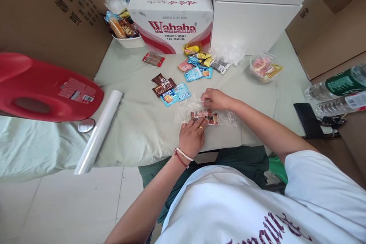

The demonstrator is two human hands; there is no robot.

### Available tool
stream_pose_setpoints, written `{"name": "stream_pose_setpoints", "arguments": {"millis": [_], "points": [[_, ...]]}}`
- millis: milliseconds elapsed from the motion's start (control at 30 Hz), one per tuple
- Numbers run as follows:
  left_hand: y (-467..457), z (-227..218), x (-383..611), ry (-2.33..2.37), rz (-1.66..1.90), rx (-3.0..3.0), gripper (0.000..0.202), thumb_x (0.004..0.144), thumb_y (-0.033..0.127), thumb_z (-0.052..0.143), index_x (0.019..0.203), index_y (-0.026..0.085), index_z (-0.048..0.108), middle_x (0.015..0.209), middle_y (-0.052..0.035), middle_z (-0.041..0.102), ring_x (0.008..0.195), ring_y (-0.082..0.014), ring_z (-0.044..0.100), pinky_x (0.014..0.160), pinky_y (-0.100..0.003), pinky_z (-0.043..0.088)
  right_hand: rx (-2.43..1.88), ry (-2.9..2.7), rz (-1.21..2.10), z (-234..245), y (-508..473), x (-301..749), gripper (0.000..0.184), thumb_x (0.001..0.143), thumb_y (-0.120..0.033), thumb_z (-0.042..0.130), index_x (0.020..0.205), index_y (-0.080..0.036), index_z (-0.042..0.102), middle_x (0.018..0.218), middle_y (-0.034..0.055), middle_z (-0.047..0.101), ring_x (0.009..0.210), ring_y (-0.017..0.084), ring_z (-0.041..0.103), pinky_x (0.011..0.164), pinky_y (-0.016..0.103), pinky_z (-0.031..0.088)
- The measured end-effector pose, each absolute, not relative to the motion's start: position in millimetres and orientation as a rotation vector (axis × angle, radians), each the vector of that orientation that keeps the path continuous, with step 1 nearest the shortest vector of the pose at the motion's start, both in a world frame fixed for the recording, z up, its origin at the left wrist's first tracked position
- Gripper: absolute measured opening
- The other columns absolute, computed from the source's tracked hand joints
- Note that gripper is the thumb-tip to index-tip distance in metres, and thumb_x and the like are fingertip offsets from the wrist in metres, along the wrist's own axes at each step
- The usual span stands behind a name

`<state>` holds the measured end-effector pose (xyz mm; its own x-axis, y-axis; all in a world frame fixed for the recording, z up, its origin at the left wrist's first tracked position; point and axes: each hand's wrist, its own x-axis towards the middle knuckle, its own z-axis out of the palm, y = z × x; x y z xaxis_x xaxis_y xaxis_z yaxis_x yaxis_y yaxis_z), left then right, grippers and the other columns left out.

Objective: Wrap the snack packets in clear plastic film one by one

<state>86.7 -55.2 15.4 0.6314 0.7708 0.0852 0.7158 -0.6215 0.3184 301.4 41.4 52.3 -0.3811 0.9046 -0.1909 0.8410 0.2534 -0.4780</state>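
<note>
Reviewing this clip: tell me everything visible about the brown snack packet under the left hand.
The brown snack packet is small and oblong, its printed wrapper reddish-brown with pale markings too small to read; it looks like thin plastic. It lies flat, running roughly left to right, near the front edge of the pale green tablecloth. The left hand rests fingers on it, hiding part. Clear plastic film surrounds it; its contents are hidden.

red jug [57,103]: cut at left edge | brown packet [213,117]: partly under left fingers [198,123]
</note>
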Motion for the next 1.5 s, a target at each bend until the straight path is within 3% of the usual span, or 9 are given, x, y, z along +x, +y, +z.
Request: {"name": "stream_pose_setpoints", "arguments": {"millis": [233, 400, 567, 733, 900, 1033, 1167, 1333, 1500], "points": [[-61.4, 11.4, 86.1, 1.252, 0.373, 2.573, 0.048, 0.098, 0.019, 0.046, 0.141, 0.027, 0.065, 0.147, -0.0060, 0.066, 0.110, -0.0293, 0.064, 0.086, -0.046, 0.047, -1.733, -2.521, 0.522, 69.2, 3.2, 293.3, 0.025, 0.101, -0.021, 0.050, 0.114, -0.022, 0.072, 0.109, 0.0078, 0.068, 0.093, 0.022, 0.063, 0.073, 0.030, 0.039], [-61.1, 5.6, 83.1, 1.312, 0.629, 2.430, 0.043, 0.099, 0.022, 0.045, 0.137, 0.022, 0.066, 0.135, -0.0124, 0.069, 0.114, -0.0276, 0.062, 0.096, -0.043, 0.049, -1.841, -2.266, 0.472, 61.4, -5.9, 317.0, 0.040, 0.097, -0.023, 0.059, 0.137, -0.019, 0.063, 0.126, 0.0129, 0.063, 0.114, 0.028, 0.060, 0.088, 0.035, 0.047], [-43.1, 9.2, 91.7, 1.338, 0.412, 2.438, 0.059, 0.096, 0.027, 0.052, 0.154, 0.021, 0.048, 0.134, -0.0182, 0.062, 0.128, -0.0318, 0.059, 0.093, -0.043, 0.052, -1.913, -2.082, 0.416, 48.4, -10.2, 332.0, 0.029, 0.092, -0.019, 0.062, 0.120, -0.016, 0.069, 0.118, 0.0137, 0.064, 0.106, 0.027, 0.061, 0.089, 0.037, 0.048], [-46.3, 8.8, 71.4, 1.238, 0.452, 2.545, 0.033, 0.095, 0.016, 0.048, 0.119, 0.019, 0.071, 0.111, -0.0146, 0.066, 0.108, -0.0279, 0.064, 0.086, -0.039, 0.051, -1.754, -1.970, 0.858, 37.9, -30.8, 329.9, 0.009, 0.088, -0.017, 0.062, 0.089, -0.018, 0.071, 0.082, 0.0010, 0.065, 0.073, 0.015, 0.059, 0.070, 0.026, 0.042], [-81.3, 6.4, 26.7, 1.108, 0.455, 2.601, 0.024, 0.092, 0.011, 0.049, 0.094, 0.020, 0.072, 0.087, -0.0082, 0.062, 0.083, -0.0229, 0.060, 0.074, -0.034, 0.049, -1.638, -1.929, 0.823, 23.7, -52.7, 334.6, 0.022, 0.087, -0.021, 0.068, 0.109, -0.020, 0.073, 0.100, 0.0046, 0.067, 0.084, 0.018, 0.062, 0.078, 0.029, 0.047], [-79.6, 20.6, 31.3, 1.181, 0.799, 2.577, 0.035, 0.095, 0.017, 0.053, 0.128, 0.018, 0.066, 0.119, -0.0147, 0.067, 0.109, -0.0265, 0.062, 0.092, -0.039, 0.050, -1.492, -2.142, 0.756, 20.3, -57.5, 321.7, 0.064, 0.081, -0.026, 0.082, 0.140, -0.020, 0.061, 0.132, 0.0140, 0.060, 0.120, 0.031, 0.058, 0.103, 0.043, 0.048], [-47.4, 28.4, 61.9, 1.146, 0.731, 2.696, 0.060, 0.093, 0.027, 0.064, 0.151, 0.020, 0.051, 0.138, -0.0172, 0.064, 0.134, -0.0340, 0.053, 0.118, -0.054, 0.032, -1.578, -2.289, 0.668, 17.0, -55.4, 304.4, 0.064, 0.085, -0.017, 0.073, 0.147, -0.019, 0.055, 0.135, 0.0151, 0.061, 0.123, 0.033, 0.055, 0.105, 0.047, 0.047], [-36.9, 13.9, 61.4, 1.086, 0.656, 2.746, 0.018, 0.096, 0.018, 0.059, 0.103, 0.023, 0.075, 0.090, -0.0087, 0.072, 0.108, -0.0287, 0.065, 0.106, -0.050, 0.042, -1.649, -2.116, 0.572, 16.2, -68.9, 311.8, 0.061, 0.094, -0.028, 0.070, 0.150, -0.017, 0.050, 0.145, 0.0189, 0.053, 0.131, 0.032, 0.053, 0.110, 0.048, 0.046], [-54.0, 11.3, 36.4, 0.921, 0.890, 2.566, 0.014, 0.100, 0.021, 0.056, 0.102, 0.022, 0.070, 0.103, -0.0084, 0.074, 0.119, -0.0257, 0.064, 0.102, -0.044, 0.047, -1.699, -2.166, 0.394, 28.0, -115.7, 316.1, 0.074, 0.089, -0.055, 0.076, 0.150, -0.020, 0.052, 0.140, 0.0178, 0.060, 0.126, 0.037, 0.052, 0.104, 0.052, 0.046]]}}
